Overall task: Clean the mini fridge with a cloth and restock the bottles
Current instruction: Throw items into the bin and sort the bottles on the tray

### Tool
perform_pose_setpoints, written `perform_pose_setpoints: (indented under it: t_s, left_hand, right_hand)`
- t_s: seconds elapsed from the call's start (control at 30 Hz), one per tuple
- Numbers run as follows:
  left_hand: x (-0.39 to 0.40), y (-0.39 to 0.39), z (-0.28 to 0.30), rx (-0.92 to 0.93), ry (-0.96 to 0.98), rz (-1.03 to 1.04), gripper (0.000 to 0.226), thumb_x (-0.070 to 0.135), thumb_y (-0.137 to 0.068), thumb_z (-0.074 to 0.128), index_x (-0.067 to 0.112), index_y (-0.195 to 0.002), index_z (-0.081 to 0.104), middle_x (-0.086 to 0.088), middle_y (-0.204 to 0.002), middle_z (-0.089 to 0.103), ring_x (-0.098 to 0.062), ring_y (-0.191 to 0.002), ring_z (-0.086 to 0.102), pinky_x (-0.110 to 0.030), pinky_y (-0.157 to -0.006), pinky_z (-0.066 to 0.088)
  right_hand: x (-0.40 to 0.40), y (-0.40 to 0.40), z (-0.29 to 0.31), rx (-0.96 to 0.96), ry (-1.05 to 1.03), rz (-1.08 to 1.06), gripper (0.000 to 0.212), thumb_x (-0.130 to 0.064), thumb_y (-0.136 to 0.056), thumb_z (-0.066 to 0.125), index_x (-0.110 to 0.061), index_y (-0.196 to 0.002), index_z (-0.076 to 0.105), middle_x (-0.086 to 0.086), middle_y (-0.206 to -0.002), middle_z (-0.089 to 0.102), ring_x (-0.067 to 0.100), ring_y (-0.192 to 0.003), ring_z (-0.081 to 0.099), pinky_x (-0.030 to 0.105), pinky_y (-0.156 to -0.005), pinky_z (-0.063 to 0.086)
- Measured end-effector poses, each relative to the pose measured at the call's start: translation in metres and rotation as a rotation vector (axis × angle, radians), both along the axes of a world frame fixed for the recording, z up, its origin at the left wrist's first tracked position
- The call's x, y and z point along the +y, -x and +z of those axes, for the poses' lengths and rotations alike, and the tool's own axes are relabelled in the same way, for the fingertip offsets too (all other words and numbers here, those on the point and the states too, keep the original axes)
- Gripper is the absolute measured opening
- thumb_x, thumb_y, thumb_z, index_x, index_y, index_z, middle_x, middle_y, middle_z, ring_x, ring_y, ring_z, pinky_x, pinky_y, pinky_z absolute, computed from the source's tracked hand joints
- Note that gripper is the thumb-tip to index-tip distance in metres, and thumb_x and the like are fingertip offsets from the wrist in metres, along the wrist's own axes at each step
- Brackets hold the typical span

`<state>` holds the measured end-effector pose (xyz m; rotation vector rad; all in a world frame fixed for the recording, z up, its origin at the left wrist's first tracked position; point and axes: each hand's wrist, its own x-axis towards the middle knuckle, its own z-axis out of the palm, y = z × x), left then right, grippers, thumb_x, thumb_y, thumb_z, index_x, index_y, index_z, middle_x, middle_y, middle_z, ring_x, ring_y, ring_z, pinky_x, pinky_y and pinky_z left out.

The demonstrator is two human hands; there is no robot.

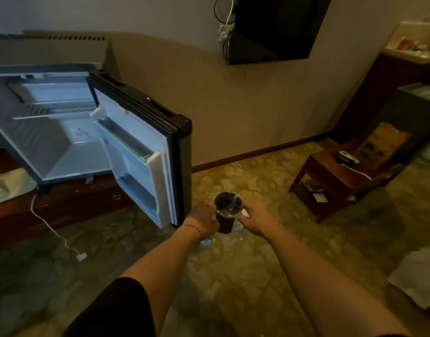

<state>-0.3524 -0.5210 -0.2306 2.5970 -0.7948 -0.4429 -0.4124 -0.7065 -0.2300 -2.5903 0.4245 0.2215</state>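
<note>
Both hands meet on a dark drink cup (227,216) — left hand (204,223) curled round its side, right hand (255,218) steadying it — ready for the open mini fridge (70,132), whose shelves stand bare.

dim, warm yellowish room | fridge interior (70,132) brightest | soft focus | wide-angle edge bending

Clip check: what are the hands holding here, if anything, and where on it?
A dark drink cup with a clear lid. The left hand grips its side just under the lid; the right hand grips the opposite side near the rim.
</note>
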Motion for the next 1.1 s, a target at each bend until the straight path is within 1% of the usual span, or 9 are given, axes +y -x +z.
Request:
perform_pose_setpoints:
  t_s: [0.1,0.17,0.23,0.3,0.4,0.53,0.73,0.9,1.1]
  left_hand:
    - [-0.036,-0.007,-0.003,-0.009,0.071,0.018,0.025,0.023,-0.093,0.056,0.013,-0.116,0.06,-0.008,-0.127,0.049,-0.026,-0.102,0.056,-0.034,-0.09,0.05]
    - [-0.058,-0.017,-0.006,-0.013,0.069,0.029,0.028,0.025,-0.093,0.055,0.014,-0.119,0.06,-0.006,-0.127,0.049,-0.025,-0.106,0.056,-0.036,-0.094,0.05]
    - [-0.08,-0.032,-0.009,-0.004,0.067,0.037,0.03,0.025,-0.093,0.056,0.016,-0.121,0.06,-0.006,-0.128,0.049,-0.024,-0.106,0.057,-0.036,-0.095,0.05]
    - [-0.103,-0.056,-0.016,0.002,0.052,0.04,0.029,0.026,-0.094,0.055,0.017,-0.121,0.061,-0.005,-0.129,0.05,-0.023,-0.105,0.057,-0.036,-0.097,0.05]
    - [-0.128,-0.09,-0.026,0.021,0.025,0.043,0.03,0.027,-0.096,0.053,0.018,-0.124,0.059,-0.004,-0.129,0.048,-0.022,-0.104,0.056,-0.037,-0.096,0.051]
    - [-0.171,-0.15,-0.036,0.039,0.059,0.059,0.034,0.034,-0.098,0.052,0.016,-0.126,0.057,-0.003,-0.126,0.046,-0.022,-0.104,0.055,-0.035,-0.094,0.051]
    - [-0.212,-0.214,-0.055,0.086,0.022,0.092,0.033,0.033,-0.096,0.056,0.017,-0.124,0.057,-0.004,-0.126,0.046,-0.025,-0.106,0.053,-0.035,-0.09,0.049]
    - [-0.23,-0.255,-0.082,0.12,-0.008,0.201,0.03,0.031,-0.095,0.055,0.018,-0.122,0.057,-0.004,-0.126,0.048,-0.024,-0.105,0.054,-0.033,-0.087,0.048]
    - [-0.261,-0.297,-0.122,0.156,-0.011,0.401,0.026,0.027,-0.091,0.059,0.017,-0.116,0.059,-0.004,-0.12,0.047,-0.027,-0.103,0.057,-0.034,-0.082,0.048]
  right_hand:
    - [-0.033,-0.004,0.0,-0.017,-0.021,-0.037,0.023,-0.021,-0.091,0.063,-0.014,-0.113,0.065,0.004,-0.118,0.061,0.019,-0.098,0.06,0.029,-0.077,0.049]
    - [-0.054,-0.016,-0.004,-0.029,-0.028,-0.048,0.025,-0.016,-0.093,0.061,-0.012,-0.117,0.064,0.002,-0.117,0.057,0.019,-0.101,0.057,0.024,-0.073,0.04]
    - [-0.073,-0.033,-0.009,-0.041,-0.011,-0.048,0.027,-0.015,-0.093,0.061,-0.011,-0.12,0.064,0.008,-0.122,0.057,0.023,-0.106,0.056,0.022,-0.073,0.035]
    - [-0.094,-0.057,-0.015,-0.053,-0.025,-0.064,0.026,-0.018,-0.093,0.063,-0.013,-0.118,0.064,0.009,-0.127,0.056,0.021,-0.105,0.056,0.02,-0.071,0.037]
    - [-0.119,-0.089,-0.019,-0.06,-0.02,-0.071,0.025,-0.021,-0.093,0.064,-0.012,-0.115,0.063,0.01,-0.126,0.055,0.023,-0.11,0.054,0.024,-0.083,0.04]
    - [-0.164,-0.146,-0.02,-0.038,0.0,-0.054,0.028,-0.023,-0.093,0.065,-0.01,-0.118,0.061,0.01,-0.126,0.054,0.024,-0.11,0.054,0.031,-0.089,0.046]
    - [-0.221,-0.219,-0.032,0.014,0.03,-0.022,0.032,-0.027,-0.095,0.063,-0.011,-0.123,0.06,0.009,-0.127,0.052,0.027,-0.112,0.054,0.038,-0.095,0.049]
    - [-0.249,-0.276,-0.059,0.064,0.048,0.064,0.033,-0.03,-0.095,0.063,-0.014,-0.123,0.06,0.007,-0.127,0.052,0.025,-0.113,0.054,0.039,-0.097,0.049]
    - [-0.277,-0.355,-0.111,0.137,0.032,0.276,0.031,-0.026,-0.095,0.062,-0.01,-0.122,0.061,0.011,-0.129,0.053,0.031,-0.115,0.055,0.035,-0.091,0.047]
